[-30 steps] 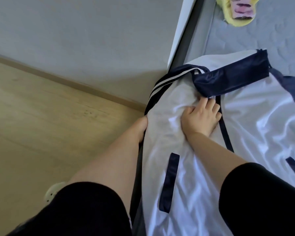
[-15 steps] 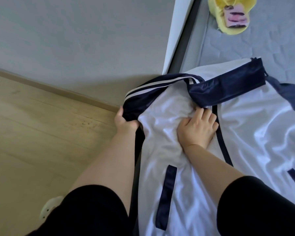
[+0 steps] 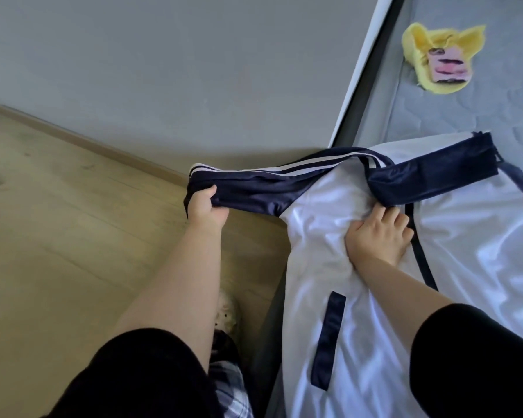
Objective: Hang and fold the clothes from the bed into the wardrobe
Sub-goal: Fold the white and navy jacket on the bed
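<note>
A white track jacket (image 3: 360, 312) with navy trim lies spread on the grey mattress (image 3: 453, 113). Its navy sleeve (image 3: 269, 188), with white stripes, is stretched out to the left past the bed's edge, over the floor. My left hand (image 3: 204, 206) grips the end of that sleeve, fingers curled round the cloth. My right hand (image 3: 378, 236) presses flat on the white chest of the jacket just below the navy collar (image 3: 429, 176), fingers spread.
A yellow cloth with a pink and dark patch (image 3: 441, 61) lies on the mattress at the far right. A grey wall (image 3: 194, 70) meets the wooden floor (image 3: 58, 236) at the left. The bed frame's dark edge (image 3: 269, 342) runs beside my slippered foot (image 3: 227, 315).
My left hand took hold of the navy sleeve at the bed's edge and drew it out leftward over the floor. My right hand stayed pressed on the jacket's chest.
</note>
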`<state>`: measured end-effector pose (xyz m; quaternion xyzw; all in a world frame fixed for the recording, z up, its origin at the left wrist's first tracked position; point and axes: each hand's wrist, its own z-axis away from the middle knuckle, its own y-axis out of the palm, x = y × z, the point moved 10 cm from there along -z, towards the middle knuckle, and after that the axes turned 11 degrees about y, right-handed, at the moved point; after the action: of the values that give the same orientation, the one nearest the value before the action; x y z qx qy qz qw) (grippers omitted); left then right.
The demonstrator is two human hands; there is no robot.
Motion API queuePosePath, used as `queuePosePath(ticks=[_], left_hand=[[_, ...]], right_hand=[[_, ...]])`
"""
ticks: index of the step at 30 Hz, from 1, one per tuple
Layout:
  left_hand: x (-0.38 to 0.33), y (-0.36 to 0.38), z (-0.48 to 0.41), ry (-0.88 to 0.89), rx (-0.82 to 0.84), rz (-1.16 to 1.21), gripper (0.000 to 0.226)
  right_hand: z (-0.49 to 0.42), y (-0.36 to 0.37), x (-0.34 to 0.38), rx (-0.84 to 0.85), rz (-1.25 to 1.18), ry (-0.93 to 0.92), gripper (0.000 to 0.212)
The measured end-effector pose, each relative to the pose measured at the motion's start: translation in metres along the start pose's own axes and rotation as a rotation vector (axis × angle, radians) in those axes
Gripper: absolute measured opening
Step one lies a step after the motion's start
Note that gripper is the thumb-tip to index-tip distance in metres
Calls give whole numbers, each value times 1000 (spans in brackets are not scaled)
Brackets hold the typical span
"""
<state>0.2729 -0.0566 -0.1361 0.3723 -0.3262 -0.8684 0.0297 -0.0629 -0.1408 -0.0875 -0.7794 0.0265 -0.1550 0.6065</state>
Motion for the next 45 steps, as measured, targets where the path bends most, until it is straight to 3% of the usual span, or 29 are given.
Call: queuePosePath(ticks=[3, 6, 9, 11, 13, 16, 17, 19, 21, 22, 24, 25, 29, 31, 33, 38, 42, 44, 45], left_hand=[[-24, 2, 10, 41, -17, 22, 40], [-52, -3, 14, 127, -127, -280, 44], [-85, 23, 41, 488, -118, -717, 49], [-89, 58, 81, 806, 33, -954, 49], [-79, 95, 140, 1133, 290, -1113, 43], [-4, 116, 231, 1590, 921, -1502, 35], [36, 106, 245, 1543, 1188, -1744, 37], [97, 64, 258, 1097, 1573, -1972, 41], [131, 39, 297, 1072, 1935, -1949, 26], [142, 32, 314, 1235, 2053, -1973, 22], [142, 34, 333, 1609, 1987, -1921, 24], [141, 37, 333, 1612, 1952, -2009, 27], [141, 33, 318, 1405, 1817, -2045, 42], [135, 33, 310, 1317, 1714, -2007, 45], [133, 27, 303, 1225, 1658, -2025, 51], [131, 11, 286, 1098, 1545, -2121, 66], [128, 5, 276, 935, 1433, -2127, 61], [124, 8, 273, 886, 1366, -2058, 57], [124, 9, 272, 872, 1361, -2038, 55]], right_hand=[[-4, 10, 1, 78, 106, -22, 57], [-9, 18, 1, 195, 147, -16, 54], [-21, 22, -3, 374, 106, -16, 55], [-30, 16, -7, 560, -97, 9, 52], [-30, 1, -15, 815, -529, 97, 32], [-21, -27, -44, 1123, -1088, 372, 15], [-23, -34, -58, 1146, -1200, 455, 20], [-28, -44, -87, 1132, -1331, 572, 34], [-28, -52, -106, 1128, -1395, 619, 47], [-27, -55, -110, 1140, -1393, 607, 53], [-20, -62, -112, 1188, -1316, 532, 60], [-16, -66, -110, 1214, -1257, 481, 62], [13, -77, -85, 1264, -819, 180, 48], [31, -81, -72, 1218, -462, -75, 36], [44, -82, -68, 1144, -174, -246, 39], [48, -92, -88, 1065, 196, -447, 26], [67, -85, -139, 1195, 827, -477, 22], [58, -88, -132, 1102, 767, -466, 23], [44, -94, -118, 1001, 540, -424, 20]])
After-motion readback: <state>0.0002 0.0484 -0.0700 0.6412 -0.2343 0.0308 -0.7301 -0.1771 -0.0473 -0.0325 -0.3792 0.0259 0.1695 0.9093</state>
